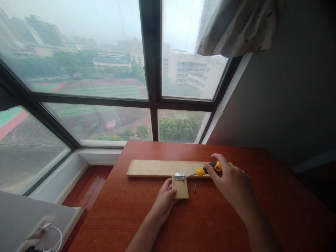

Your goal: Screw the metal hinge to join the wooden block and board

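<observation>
My left hand (167, 196) is closed on the left edge of a small square wooden board (181, 189), thumb on top. A silver metal hinge (179, 176) spans the top of this board and the front edge of a long pale plank (154, 168). In my right hand (232, 178) is a screwdriver (201, 172) with a yellow and black handle, gripped between thumb and fingers. Its shaft slants left and its tip meets the right side of the hinge. Whether a screw sits under the tip is too small to tell.
A thin metal screw or pin (195, 188) lies right of the small board on the reddish-brown table (126, 213). Windows (154, 101) stand beyond the far edge, with a curtain (238, 28) at upper right. A plugged-in white charger (47, 226) is on the low wall at left.
</observation>
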Available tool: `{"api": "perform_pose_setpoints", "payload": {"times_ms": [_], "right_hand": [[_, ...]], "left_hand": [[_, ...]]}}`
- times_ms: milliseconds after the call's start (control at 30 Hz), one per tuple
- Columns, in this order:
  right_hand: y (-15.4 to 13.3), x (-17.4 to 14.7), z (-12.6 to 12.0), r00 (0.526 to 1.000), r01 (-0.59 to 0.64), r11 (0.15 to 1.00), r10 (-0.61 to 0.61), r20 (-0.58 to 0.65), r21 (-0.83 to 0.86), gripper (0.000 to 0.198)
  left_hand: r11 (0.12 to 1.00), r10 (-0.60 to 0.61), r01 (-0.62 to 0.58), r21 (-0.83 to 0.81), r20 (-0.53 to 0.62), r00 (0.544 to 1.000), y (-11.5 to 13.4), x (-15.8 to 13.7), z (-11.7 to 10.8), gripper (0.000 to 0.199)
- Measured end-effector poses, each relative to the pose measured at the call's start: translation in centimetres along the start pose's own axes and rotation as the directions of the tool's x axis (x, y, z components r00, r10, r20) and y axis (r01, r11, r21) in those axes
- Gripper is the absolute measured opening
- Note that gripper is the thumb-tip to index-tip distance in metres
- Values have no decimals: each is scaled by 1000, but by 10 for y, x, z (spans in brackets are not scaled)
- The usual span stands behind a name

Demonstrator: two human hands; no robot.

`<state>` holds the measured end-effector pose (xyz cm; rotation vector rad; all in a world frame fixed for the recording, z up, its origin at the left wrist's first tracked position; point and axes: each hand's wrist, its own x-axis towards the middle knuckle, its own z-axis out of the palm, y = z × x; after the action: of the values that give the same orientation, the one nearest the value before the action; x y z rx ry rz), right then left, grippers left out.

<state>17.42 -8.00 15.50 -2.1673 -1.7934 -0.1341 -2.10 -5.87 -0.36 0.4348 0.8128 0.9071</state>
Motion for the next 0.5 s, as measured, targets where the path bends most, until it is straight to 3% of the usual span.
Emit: {"api": "perform_pose_setpoints", "payload": {"times_ms": [133,233,300,367,500], "right_hand": [[-1,-1,-2,998,24,973,-38,57,227,44],[-2,-3,-2,987,82,891,-134,86,446,46],[-2,-5,-2,983,114,861,-170,69,497,42],[-3,-4,-1,990,108,895,-136,36,434,35],[-3,-1,1,1000,3,995,-2,-10,99,35]], "left_hand": [[1000,-1,1,-6,2,1000,0,0,0,47],[1000,-3,3,-6,4,1000,-1,1,0,47],[1000,-4,4,-8,4,1000,-1,1,-1,46],[1000,-3,3,-11,3,1000,0,1,0,45],[1000,-3,3,-10,-4,1000,1,-1,1,46]]}}
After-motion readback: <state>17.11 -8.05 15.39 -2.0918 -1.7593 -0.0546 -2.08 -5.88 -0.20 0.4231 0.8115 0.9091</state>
